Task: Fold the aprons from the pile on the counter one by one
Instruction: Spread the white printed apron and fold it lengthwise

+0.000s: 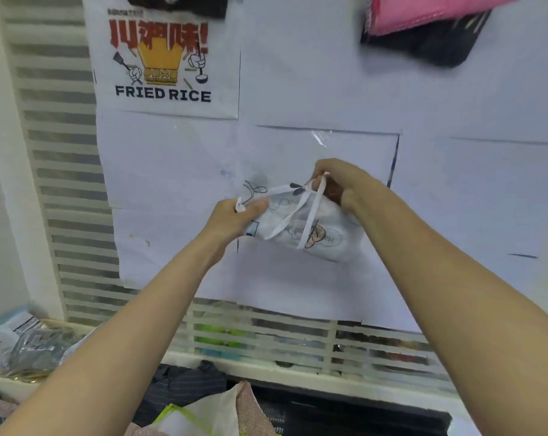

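Right now we hold a small white apron (301,225), already folded down to a compact bundle, up in the air in front of the paper-covered wall (329,89), well above the counter. Our left hand (235,218) grips the bundle's left end, fingers curled round the cloth and pinching the end of a white strap (268,191), which runs taut across to the right. Our right hand (338,184) pinches the strap at the bundle's upper right, with two loose tails hanging down across the printed cartoon on the front. We judge the strap is being wound or tied round the bundle so the folds stay put; holding it raised gives both hands room to pass the strap around, which the counter would hinder. Whether a knot is already formed we cannot tell, since the fingers hide that spot. Near us, at the bottom edge, lies the pile of aprons (203,404) waiting: dark striped cloth, a pale piece with green trim, a dotted pinkish one. A FRIED RICE poster (162,61) hangs far left on the wall, and crinkled packets (24,344) sit in a tray at the near left.
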`<state>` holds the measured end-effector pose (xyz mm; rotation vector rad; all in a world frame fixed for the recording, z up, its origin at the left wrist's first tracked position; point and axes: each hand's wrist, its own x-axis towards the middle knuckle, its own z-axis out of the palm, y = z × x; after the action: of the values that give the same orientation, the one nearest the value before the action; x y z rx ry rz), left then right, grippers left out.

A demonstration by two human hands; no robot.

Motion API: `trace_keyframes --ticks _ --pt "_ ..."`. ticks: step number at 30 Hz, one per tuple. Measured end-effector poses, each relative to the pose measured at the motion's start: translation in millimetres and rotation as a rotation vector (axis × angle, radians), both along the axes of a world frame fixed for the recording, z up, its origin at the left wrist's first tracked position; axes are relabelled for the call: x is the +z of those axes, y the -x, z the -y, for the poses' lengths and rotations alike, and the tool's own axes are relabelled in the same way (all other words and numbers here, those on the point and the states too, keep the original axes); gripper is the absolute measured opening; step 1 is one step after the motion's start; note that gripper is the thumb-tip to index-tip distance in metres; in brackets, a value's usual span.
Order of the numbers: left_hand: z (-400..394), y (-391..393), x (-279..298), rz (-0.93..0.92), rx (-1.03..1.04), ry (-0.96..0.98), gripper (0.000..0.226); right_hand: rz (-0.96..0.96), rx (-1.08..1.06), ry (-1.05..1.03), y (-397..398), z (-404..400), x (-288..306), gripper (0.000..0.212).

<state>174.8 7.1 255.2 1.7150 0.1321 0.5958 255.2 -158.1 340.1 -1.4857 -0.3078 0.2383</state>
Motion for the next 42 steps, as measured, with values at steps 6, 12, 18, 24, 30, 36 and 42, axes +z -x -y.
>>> trace_keyframes --ticks 6,12,18,24,30,36,42 --pt "31.2 -26.6 106.1 0.204 -0.076 -0.056 0.024 0.119 0.006 -0.305 15.4 52.3 118.9 0.026" --pt "77.5 -34.1 233.0 0.455 -0.175 -0.071 0.021 0.349 -0.039 -0.23 34.8 106.7 227.8 0.024" --pt "125.4 -60.3 290.8 0.529 -0.173 -0.064 0.02 0.674 -0.538 0.185 17.3 124.9 299.6 0.007" --pt "141.0 -108.3 316.1 0.509 0.045 -0.085 0.022 0.857 -0.829 0.432 -31.7 109.9 331.3 0.029" --pt "124.2 -137.3 333.9 0.518 0.087 -0.073 0.029 1.052 -0.916 0.5 -74.0 85.6 343.4 0.012" --pt "118.2 -154.7 336.0 0.544 0.091 -0.059 0.035 1.223 -1.008 0.713 -96.6 71.9 353.1 0.03" --pt "114.3 -162.5 328.3 0.586 0.118 -0.124 0.028 1.25 -1.006 0.819 -102.8 78.3 340.7 0.03"
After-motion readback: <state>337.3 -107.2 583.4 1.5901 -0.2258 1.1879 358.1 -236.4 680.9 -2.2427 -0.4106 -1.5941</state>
